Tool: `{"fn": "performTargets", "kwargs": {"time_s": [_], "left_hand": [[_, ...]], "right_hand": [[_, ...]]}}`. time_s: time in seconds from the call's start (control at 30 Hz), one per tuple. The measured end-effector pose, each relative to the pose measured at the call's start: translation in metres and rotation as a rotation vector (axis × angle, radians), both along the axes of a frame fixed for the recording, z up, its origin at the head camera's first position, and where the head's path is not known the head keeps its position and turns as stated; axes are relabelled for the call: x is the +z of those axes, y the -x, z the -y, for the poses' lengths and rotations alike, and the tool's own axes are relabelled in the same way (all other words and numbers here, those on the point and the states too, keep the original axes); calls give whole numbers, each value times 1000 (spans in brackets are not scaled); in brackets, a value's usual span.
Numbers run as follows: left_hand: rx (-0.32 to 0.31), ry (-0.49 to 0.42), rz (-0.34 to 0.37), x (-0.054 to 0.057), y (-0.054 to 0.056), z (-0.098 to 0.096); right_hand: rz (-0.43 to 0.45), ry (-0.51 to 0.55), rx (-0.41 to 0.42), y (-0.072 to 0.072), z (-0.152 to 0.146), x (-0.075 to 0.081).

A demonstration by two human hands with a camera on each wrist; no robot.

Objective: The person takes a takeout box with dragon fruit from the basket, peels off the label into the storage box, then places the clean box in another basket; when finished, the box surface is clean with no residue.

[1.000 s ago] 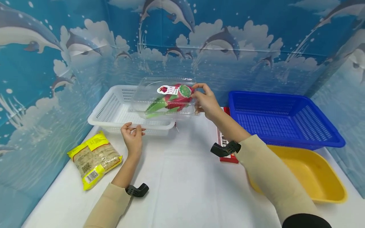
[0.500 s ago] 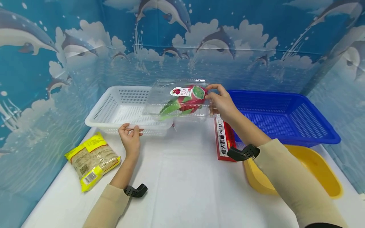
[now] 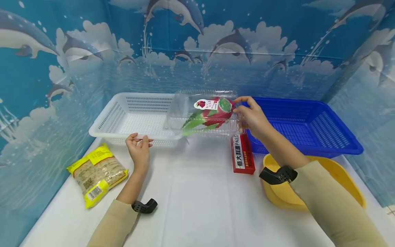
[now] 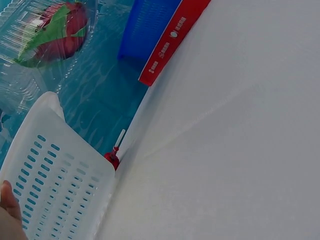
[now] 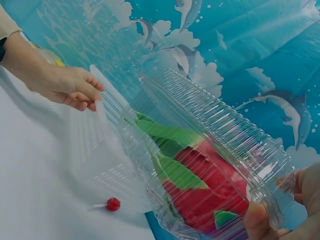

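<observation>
Left hand (image 3: 139, 147): we find it pinching the near rim of the white basket (image 3: 106, 135). Aloft, by that basket's right end: clear clamshell (image 3: 182, 110), which we judge could tip or spring open, gripped at one end only; ribbed, glossy, labelled, with red-and-green fruit (image 3: 216, 111) inside. Right hand (image 3: 253, 115): pinching the clamshell's right end.

Booth (image 3: 355, 92) with dolphin backdrop (image 3: 154, 77), white table (image 3: 197, 209)
</observation>
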State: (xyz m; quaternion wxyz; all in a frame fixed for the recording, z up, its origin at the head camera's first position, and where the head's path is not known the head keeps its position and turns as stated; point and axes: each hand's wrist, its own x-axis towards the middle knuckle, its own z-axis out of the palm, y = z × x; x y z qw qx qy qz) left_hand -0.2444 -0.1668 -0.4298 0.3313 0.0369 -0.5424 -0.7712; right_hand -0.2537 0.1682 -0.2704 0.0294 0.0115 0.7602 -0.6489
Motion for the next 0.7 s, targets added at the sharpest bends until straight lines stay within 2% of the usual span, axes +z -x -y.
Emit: {"fn": "performTargets", "kwargs": {"time_s": [0.17,0.43,0.7], "left_hand": [[0,-12,-12,0,0,0],[-10,-13,-11,-1,2,0],[-6,-37,-11,-1,2,0]], "right_hand": [[8,-7,-3,-8,-9,-3],[10,36,42,-21,-23,-6],[23,9,48,-35,-28,-13]]}}
